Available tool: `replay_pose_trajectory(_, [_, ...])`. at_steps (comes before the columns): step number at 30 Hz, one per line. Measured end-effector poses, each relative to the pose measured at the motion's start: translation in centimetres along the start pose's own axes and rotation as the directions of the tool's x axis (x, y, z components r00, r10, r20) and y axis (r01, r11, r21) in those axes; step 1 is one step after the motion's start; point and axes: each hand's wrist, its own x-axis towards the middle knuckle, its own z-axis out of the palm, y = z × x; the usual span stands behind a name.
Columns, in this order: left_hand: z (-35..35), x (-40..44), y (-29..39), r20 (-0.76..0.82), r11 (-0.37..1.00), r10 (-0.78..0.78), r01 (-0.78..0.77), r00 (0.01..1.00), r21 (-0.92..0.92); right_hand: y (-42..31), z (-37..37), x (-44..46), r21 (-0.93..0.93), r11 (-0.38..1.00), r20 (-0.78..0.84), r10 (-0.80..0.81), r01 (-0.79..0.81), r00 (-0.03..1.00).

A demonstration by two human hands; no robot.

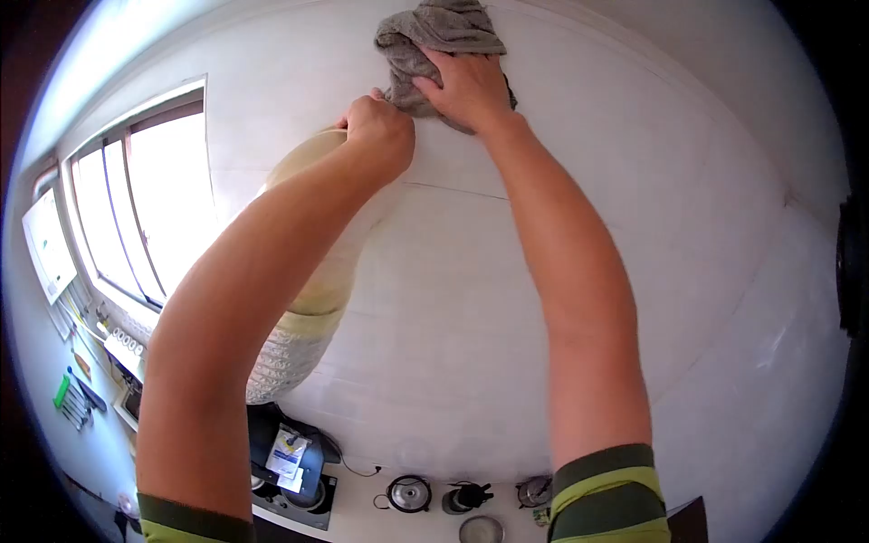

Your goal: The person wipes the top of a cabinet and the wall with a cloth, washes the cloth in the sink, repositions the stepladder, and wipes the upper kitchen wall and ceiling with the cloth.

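My right hand (466, 88) presses a crumpled grey-brown cloth (439, 36) against the white wall (434, 271), high up, with its thumb and fingers spread over the fabric. Just below and to the left, my left hand (376, 127) is closed at the cloth's lower left corner, beside the top of a long pale yellow and white hanging thing (330, 271). That hanging thing has a textured white lower part and is partly hidden behind my left forearm. What exactly my left fingers grip is hidden.
A bright window (158, 195) is on the left, with a white box (49, 244) beside it. Far below stand a stove (317, 502), a lidded pot (409, 493), a dark kettle (466, 497) and a round pan (481, 530). Utensils with a green part (63, 391) hang at lower left.
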Motion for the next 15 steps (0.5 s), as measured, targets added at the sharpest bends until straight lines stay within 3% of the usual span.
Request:
replay_pose_trajectory(1, [0.1,0.3,-0.1,-0.014,1.000,0.006,-0.006,1.000,0.005,1.1,-0.5,-0.1,0.080,0.996,0.110,-0.047,0.038,0.993])
replay_pose_trajectory(2, [0.3,0.6,-0.4,0.005,0.997,-0.027,0.027,1.000,-0.076,2.4,-1.4,-0.8,0.076,0.993,0.086,-0.099,0.092,0.991])
replay_pose_trajectory(4, [0.1,0.5,-1.2,0.017,0.986,-0.050,0.052,0.999,-0.157,4.8,-3.7,-2.9,-0.051,0.995,0.046,0.092,-0.089,0.995])
replay_pose_trajectory(5, [0.1,-0.2,-2.2,0.008,0.946,-0.044,0.044,0.999,-0.322,6.8,-4.5,-4.4,0.127,0.928,0.059,0.345,-0.350,0.937])
replay_pose_trajectory(6, [0.4,-0.8,-3.5,0.000,0.879,-0.048,0.043,0.999,-0.475,8.7,-5.0,-5.8,0.020,0.904,-0.167,0.425,-0.428,0.890])
replay_pose_trajectory(7, [0.7,-1.1,-4.7,0.004,0.878,-0.069,0.063,0.998,-0.474,11.1,-5.9,-6.7,0.102,0.867,-0.278,0.496,-0.488,0.822])
replay_pose_trajectory(8, [1.3,-1.4,-6.0,-0.012,0.781,-0.049,0.031,0.999,-0.623,15.1,-3.3,-8.3,-0.257,0.619,-0.500,0.572,-0.742,0.651])
replay_pose_trajectory(9, [1.9,-1.7,-7.1,-0.035,0.659,-0.031,-0.006,0.999,-0.752,15.1,-4.2,-7.4,-0.208,0.450,-0.395,0.774,-0.868,0.495])
replay_pose_trajectory(10, [2.6,-1.8,-8.3,-0.030,0.660,-0.046,0.008,0.998,-0.751,13.5,-5.1,-5.4,-0.192,0.355,-0.300,0.866,-0.915,0.399])
replay_pose_trajectory(11, [3.5,-1.9,-9.1,-0.046,0.523,-0.022,-0.028,0.999,-0.852,11.5,-5.1,-3.8,-0.189,0.361,-0.297,0.866,-0.913,0.404])
replay_pose_trajectory(12, [4.6,-1.9,-9.8,-0.066,0.366,0.000,-0.061,0.998,-0.929,9.8,-4.6,-2.4,-0.239,0.416,-0.278,0.837,-0.877,0.472])
replay_pose_trajectory(13, [5.6,-1.8,-10.5,-0.064,0.361,-0.012,-0.055,0.998,-0.931,8.0,-3.6,-0.8,-0.283,0.474,-0.257,0.800,-0.834,0.542])
replay_pose_trajectory(15, [7.8,-2.1,-11.7,-0.127,0.238,-0.096,-0.101,0.987,-0.966,3.5,0.6,2.2,-0.405,0.628,-0.328,0.578,-0.665,0.747])
